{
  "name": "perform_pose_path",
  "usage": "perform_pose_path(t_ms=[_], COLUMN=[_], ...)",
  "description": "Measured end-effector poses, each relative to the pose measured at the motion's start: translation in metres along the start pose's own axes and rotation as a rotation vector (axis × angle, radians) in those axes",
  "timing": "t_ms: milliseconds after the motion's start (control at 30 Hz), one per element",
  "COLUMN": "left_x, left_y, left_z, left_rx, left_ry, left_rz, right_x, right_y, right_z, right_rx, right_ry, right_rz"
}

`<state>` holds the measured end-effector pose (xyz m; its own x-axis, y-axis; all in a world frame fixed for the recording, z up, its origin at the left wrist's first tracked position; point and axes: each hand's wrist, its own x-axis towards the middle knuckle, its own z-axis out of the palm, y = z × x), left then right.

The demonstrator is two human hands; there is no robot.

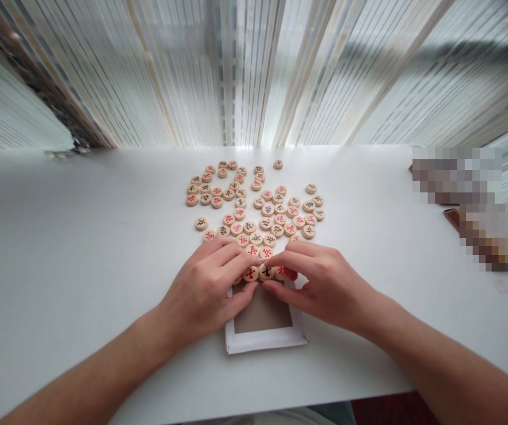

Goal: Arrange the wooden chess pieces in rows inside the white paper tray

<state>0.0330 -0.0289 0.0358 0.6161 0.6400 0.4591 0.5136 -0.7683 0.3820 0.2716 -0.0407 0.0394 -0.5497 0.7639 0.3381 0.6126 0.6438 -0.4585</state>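
Note:
Round wooden xiangqi pieces (249, 227) with red or black carved characters lie in a loose spread on the white table (81, 248). My left hand (203, 292) and my right hand (318, 289) meet at a short row of these pieces (266, 272). Fingers and thumbs of both hands curl around its ends, and the end pieces are partly hidden. The row sits at the far edge of a flat cardboard tray with a white rim (265, 341) and a brown bottom, which lies just below my hands.
Two pixelated, blurred objects with brown edges (457, 177) stand at the right of the table. A pale slatted curtain (254, 71) hangs beyond the far table edge. The near table edge runs below the tray.

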Motion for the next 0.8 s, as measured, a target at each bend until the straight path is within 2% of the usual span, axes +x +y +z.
perform_pose_path(t_ms=[267, 600, 800], left_x=[0.000, 0.000, 0.000], left_y=[0.000, -0.003, -0.004], left_z=[0.001, -0.008, -0.010], left_rx=[-0.006, -0.009, -0.038], left_ry=[0.000, 0.012, 0.044], left_rz=[-0.010, -0.004, -0.016], right_x=[0.000, 0.000, 0.000], right_y=[-0.001, -0.002, 0.002], right_z=[0.000, 0.000, -0.006], right_rx=[-0.002, -0.005, 0.060], right_ry=[-0.008, 0.024, 0.089], right_rz=[0.000, -0.014, 0.009])
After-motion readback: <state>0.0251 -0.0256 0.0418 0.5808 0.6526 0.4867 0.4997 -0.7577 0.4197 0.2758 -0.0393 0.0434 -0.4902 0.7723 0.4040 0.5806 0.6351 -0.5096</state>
